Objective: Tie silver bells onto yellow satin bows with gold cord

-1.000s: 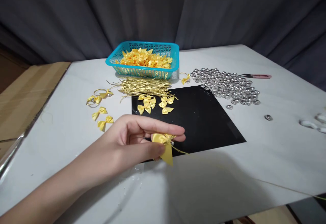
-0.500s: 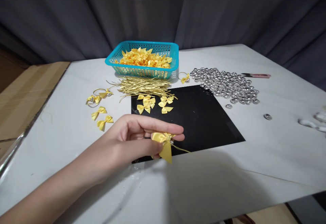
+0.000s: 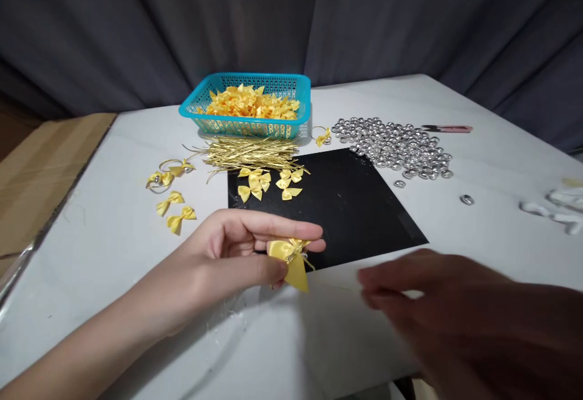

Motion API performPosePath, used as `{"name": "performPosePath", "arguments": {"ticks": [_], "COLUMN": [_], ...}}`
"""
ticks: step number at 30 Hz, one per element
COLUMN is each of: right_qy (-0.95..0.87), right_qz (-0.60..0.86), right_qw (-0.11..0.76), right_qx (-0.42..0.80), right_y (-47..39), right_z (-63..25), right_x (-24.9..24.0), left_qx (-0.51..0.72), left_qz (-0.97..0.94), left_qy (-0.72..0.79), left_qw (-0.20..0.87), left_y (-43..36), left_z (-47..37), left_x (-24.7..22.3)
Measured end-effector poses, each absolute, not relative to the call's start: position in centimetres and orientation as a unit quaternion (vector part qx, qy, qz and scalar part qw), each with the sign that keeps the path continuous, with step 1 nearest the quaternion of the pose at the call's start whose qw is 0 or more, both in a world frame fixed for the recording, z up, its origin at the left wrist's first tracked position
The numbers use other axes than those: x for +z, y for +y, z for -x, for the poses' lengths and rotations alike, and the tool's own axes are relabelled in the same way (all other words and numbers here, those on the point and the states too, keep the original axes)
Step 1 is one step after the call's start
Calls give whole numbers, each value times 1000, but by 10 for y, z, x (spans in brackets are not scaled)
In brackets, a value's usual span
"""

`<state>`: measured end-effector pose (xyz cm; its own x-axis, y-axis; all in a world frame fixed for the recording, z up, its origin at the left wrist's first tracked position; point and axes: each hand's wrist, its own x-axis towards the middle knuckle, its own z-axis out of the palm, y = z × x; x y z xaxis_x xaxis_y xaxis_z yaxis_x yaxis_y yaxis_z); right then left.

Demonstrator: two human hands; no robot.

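My left hand pinches a yellow ribbon bow between thumb and fingers, above the front edge of a black sheet. A short gold cord end sticks out at the bow's right side. To the right, my right hand is blurred by motion, its thumb and index fingertips close together; whether they hold anything is too smeared to tell. Several loose yellow bows lie on the sheet's back left part, just in front of a bundle of gold cords.
A blue basket of yellow bows stands at the back. Silver bells or beads are heaped at right, near pink-handled snips. More bows lie at left. White objects sit at far right on the white table.
My right hand has come into view from the right. The cord end beside the held bow now looks shorter and bent. The view has shifted slightly, while my left hand keeps its hold.
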<state>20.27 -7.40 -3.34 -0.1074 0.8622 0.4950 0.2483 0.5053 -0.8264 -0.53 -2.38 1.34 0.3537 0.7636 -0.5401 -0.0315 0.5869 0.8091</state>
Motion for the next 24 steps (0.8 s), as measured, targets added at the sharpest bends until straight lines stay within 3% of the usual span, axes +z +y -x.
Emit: {"name": "performPosePath", "arguments": {"ticks": [3, 13, 24], "right_qy": [-751, -745, -696], "right_qz": [369, 407, 424], "right_qw": [471, 481, 518], "right_qx": [280, 221, 259], "right_y": [-63, -57, -58], "right_z": [-187, -179, -171], "right_x": [-21, -37, -41], "left_qx": [274, 283, 272], "left_qz": [-354, -335, -339], "left_qy": [487, 442, 428], "left_qw": [750, 783, 793], "left_y": [-24, -24, -23], "left_z": [7, 9, 10], "left_x": [9, 4, 1]}}
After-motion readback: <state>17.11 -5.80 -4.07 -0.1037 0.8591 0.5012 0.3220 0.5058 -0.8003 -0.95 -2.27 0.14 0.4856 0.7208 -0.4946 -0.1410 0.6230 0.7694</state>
